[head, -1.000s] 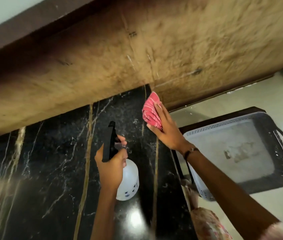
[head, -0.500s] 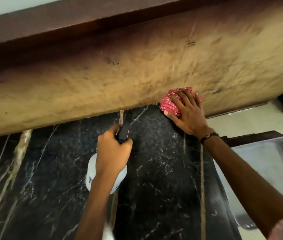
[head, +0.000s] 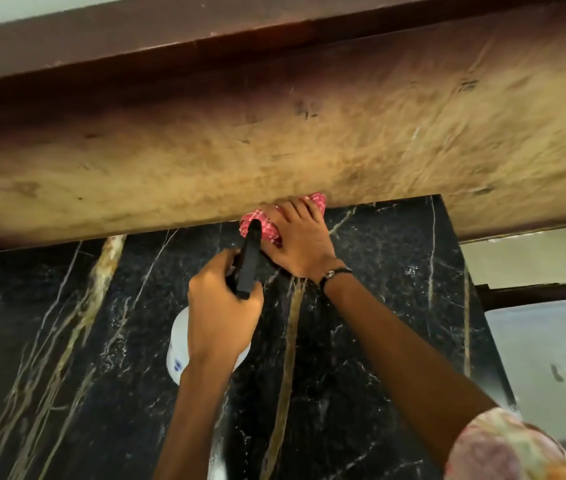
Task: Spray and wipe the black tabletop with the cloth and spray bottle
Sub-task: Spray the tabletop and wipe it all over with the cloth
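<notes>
left hand (head: 221, 317) grips spray bottle (head: 179, 348); right hand (head: 300, 242) presses cloth (head: 262, 225), fingers spread

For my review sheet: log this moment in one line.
left hand: grips spray bottle | right hand: presses cloth on tabletop, far edge | step: wipe

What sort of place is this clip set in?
Probably a home, though that is a guess: a black marble-look tabletop set against a tan panel, with a pale floor and a grey tray beside it. The left hand holds a spray bottle; the right hand presses a cloth.
</notes>
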Tool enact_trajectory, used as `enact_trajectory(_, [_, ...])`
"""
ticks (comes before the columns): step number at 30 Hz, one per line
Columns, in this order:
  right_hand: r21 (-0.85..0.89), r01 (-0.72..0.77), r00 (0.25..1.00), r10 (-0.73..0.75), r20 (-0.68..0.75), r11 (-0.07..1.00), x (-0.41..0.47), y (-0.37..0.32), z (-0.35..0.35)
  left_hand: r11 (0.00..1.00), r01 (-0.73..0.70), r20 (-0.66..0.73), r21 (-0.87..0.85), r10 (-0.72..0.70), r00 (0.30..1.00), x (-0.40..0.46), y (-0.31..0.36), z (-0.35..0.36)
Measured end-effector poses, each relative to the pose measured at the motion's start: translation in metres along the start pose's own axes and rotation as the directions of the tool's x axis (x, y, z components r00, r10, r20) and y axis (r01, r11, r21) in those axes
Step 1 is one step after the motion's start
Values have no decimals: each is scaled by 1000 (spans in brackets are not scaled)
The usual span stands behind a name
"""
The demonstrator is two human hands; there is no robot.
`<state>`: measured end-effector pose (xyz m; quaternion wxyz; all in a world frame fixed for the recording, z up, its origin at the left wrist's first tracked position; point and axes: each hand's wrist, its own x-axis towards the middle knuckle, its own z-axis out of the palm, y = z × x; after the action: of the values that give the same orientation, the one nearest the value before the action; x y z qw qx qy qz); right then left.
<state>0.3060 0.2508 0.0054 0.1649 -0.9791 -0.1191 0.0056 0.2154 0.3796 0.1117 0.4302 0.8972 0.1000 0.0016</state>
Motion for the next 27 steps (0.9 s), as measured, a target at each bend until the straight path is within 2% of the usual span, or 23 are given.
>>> enact_trajectory(3, [-25,-29,999,29,-15,999,-13,36,-11,998,26,-25,-64,-27,999,-9,-3,-13])
enact_trajectory(6, [-83,-63,997,59,-58,994,-27,66,-19,980,105,-46,-169,-114,992,-23,-11,-23])
enact_trajectory(10, [-106,-125,991,120,-50,986,-29,56,-17,894,233,-25,-383,-262,965,-40,-31,-41])
enact_trajectory(12, [-92,-143,989,138,-50,986,-23,40,-14,861,269,-16,-431,-306,952,-43,-40,-49])
enact_trajectory(16, [-98,-102,994,106,30,990,-3,-18,3,840,284,-3,-462,-321,947,-40,-62,-70])
enact_trajectory(19, [-85,-89,995,92,32,992,16,-79,26,824,272,-1,-496,-314,949,-32,-86,-97])
enact_trajectory(27, [-10,-32,998,32,47,999,74,-251,90,796,280,-42,-538,-356,933,-14,-169,-216])
